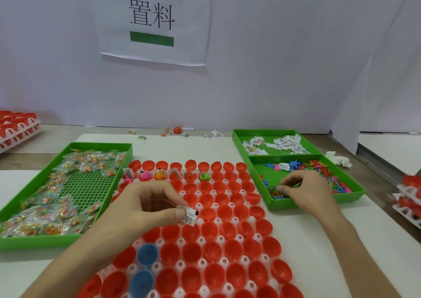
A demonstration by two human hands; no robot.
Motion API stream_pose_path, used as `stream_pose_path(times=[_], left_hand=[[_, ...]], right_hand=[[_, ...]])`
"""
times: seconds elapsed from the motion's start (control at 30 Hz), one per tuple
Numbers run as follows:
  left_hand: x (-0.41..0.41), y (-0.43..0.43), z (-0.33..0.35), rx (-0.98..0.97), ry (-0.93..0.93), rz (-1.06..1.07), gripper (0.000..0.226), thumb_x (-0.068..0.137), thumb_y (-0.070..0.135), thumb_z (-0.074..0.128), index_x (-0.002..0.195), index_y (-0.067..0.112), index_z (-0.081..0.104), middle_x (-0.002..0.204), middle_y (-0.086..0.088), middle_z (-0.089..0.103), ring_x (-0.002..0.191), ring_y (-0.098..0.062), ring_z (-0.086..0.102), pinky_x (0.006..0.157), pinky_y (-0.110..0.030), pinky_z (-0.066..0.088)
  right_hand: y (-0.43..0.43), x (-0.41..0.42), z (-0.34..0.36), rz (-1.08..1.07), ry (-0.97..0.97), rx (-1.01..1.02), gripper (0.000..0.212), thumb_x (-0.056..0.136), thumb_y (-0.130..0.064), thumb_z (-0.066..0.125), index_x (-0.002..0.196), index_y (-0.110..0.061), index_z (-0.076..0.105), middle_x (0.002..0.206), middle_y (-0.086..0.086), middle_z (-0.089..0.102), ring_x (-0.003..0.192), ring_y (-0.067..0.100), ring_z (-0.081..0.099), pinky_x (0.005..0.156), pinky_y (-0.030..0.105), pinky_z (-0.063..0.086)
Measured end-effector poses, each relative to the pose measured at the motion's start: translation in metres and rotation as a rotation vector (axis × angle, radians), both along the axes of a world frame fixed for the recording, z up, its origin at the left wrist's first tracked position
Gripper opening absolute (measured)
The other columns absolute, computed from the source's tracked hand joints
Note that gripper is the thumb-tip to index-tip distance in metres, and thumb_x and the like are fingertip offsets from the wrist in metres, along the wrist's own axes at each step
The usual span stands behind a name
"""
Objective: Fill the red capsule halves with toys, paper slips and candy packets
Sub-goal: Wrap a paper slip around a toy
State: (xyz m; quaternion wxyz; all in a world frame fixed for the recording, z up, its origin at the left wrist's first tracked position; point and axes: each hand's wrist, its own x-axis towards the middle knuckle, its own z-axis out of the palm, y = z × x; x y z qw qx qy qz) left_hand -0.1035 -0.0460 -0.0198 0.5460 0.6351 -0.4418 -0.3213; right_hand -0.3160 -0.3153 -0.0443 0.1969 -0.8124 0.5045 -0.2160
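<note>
Capsule halves (214, 275), left hand (148, 204) pinching slip (190, 216), right hand (305, 190) maybe gripping toys (316, 166)

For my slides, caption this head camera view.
Left hand pinches a white paper slip above red plastic capsule halves; right hand picks colourful plastic toys from a green plastic tray.

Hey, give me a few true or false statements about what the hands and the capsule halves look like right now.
1. The left hand pinches a slip. True.
2. The right hand holds a slip too. False: its fingers are among the toys in the toy tray.
3. Two blue halves sit among the red halves. True.
4. All the red halves are filled. False: only a few in a far row hold anything.
</note>
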Motion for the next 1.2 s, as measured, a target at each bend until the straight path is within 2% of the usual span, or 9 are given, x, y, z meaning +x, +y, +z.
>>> stream_pose_path(times=[0.1, 0.2, 0.3, 0.4, 0.6, 0.73, 1.0, 1.13, 1.2], left_hand=[[0.000, 0.000, 0.001, 0.009, -0.009, -0.009, 0.013, 0.066, 0.029, 0.081, 0.076, 0.022, 0.077, 0.087, -0.008, 0.076, 0.082, -0.021, 0.074, 0.079, -0.021, 0.058], [0.001, 0.001, 0.001, 0.010, -0.023, -0.001, 0.010, 0.068, 0.028, 0.080, 0.076, 0.022, 0.076, 0.087, -0.008, 0.075, 0.082, -0.024, 0.073, 0.081, -0.025, 0.059], [0.000, 0.001, 0.001, 0.009, -0.022, 0.002, 0.010, 0.068, 0.027, 0.081, 0.076, 0.022, 0.076, 0.087, -0.008, 0.075, 0.082, -0.025, 0.073, 0.082, -0.027, 0.060], [0.000, 0.001, 0.001, 0.006, -0.013, 0.004, 0.009, 0.070, 0.026, 0.080, 0.077, 0.021, 0.076, 0.087, -0.008, 0.076, 0.083, -0.025, 0.073, 0.081, -0.025, 0.059], [0.000, -0.001, -0.001, 0.011, -0.008, 0.035, 0.014, 0.068, 0.033, 0.080, 0.077, 0.023, 0.076, 0.085, -0.007, 0.076, 0.079, -0.020, 0.073, 0.075, -0.018, 0.055], [0.000, -0.001, -0.002, -0.008, 0.009, 0.059, 0.015, 0.068, 0.033, 0.080, 0.076, 0.022, 0.076, 0.085, -0.007, 0.076, 0.079, -0.019, 0.074, 0.075, -0.017, 0.055], [-0.007, -0.002, -0.001, -0.032, 0.045, 0.081, 0.013, 0.068, 0.028, 0.080, 0.075, 0.019, 0.075, 0.083, -0.007, 0.076, 0.076, -0.018, 0.074, 0.074, -0.017, 0.056], [-0.009, -0.003, -0.001, -0.032, 0.056, 0.084, 0.014, 0.068, 0.027, 0.080, 0.076, 0.016, 0.075, 0.081, -0.007, 0.076, 0.074, -0.019, 0.074, 0.074, -0.020, 0.058], [-0.009, -0.003, -0.001, -0.030, 0.051, 0.086, 0.015, 0.068, 0.027, 0.079, 0.077, 0.016, 0.075, 0.081, -0.007, 0.076, 0.073, -0.018, 0.074, 0.074, -0.020, 0.057]], right_hand=[[-0.003, -0.004, 0.001, 0.060, -0.259, -0.028, 0.023, 0.079, -0.010, 0.082, 0.069, -0.028, 0.071, 0.073, -0.008, 0.072, 0.074, 0.011, 0.067, 0.077, 0.034, 0.055], [0.004, -0.004, 0.008, 0.155, -0.573, 0.038, 0.025, 0.083, -0.003, 0.077, 0.084, -0.028, 0.075, 0.076, -0.002, 0.074, 0.064, 0.007, 0.067, 0.066, 0.018, 0.054], [0.021, 0.001, 0.017, 0.295, -0.757, 0.232, 0.026, 0.088, -0.003, 0.070, 0.094, -0.027, 0.079, 0.079, 0.003, 0.075, 0.067, 0.010, 0.067, 0.070, 0.017, 0.055], [0.049, 0.014, 0.024, 0.453, -0.848, 0.459, 0.019, 0.082, -0.013, 0.067, 0.090, -0.021, 0.081, 0.080, 0.006, 0.074, 0.069, 0.014, 0.069, 0.070, 0.019, 0.056], [0.097, 0.038, 0.028, 0.660, -0.892, 0.733, 0.008, 0.081, -0.011, 0.072, 0.079, -0.015, 0.078, 0.077, 0.010, 0.071, 0.066, 0.023, 0.072, 0.067, 0.025, 0.057], [0.105, 0.042, 0.025, 0.706, -0.865, 0.805, 0.018, 0.076, -0.008, 0.058, 0.076, -0.014, 0.075, 0.075, 0.012, 0.069, 0.072, 0.027, 0.073, 0.072, 0.027, 0.056], [0.106, 0.042, 0.022, 0.703, -0.910, 1.002, 0.028, 0.071, -0.002, 0.053, 0.085, -0.012, 0.076, 0.087, 0.008, 0.070, 0.087, 0.028, 0.073, 0.078, 0.026, 0.057], [0.108, 0.041, 0.024, 0.716, -0.949, 1.124, 0.032, 0.062, 0.000, 0.063, 0.090, -0.010, 0.076, 0.091, 0.010, 0.071, 0.093, 0.027, 0.072, 0.081, 0.026, 0.057], [0.110, 0.042, 0.024, 0.697, -0.931, 1.092, 0.025, 0.067, -0.001, 0.072, 0.088, -0.012, 0.077, 0.088, 0.010, 0.071, 0.091, 0.025, 0.073, 0.079, 0.025, 0.057]])
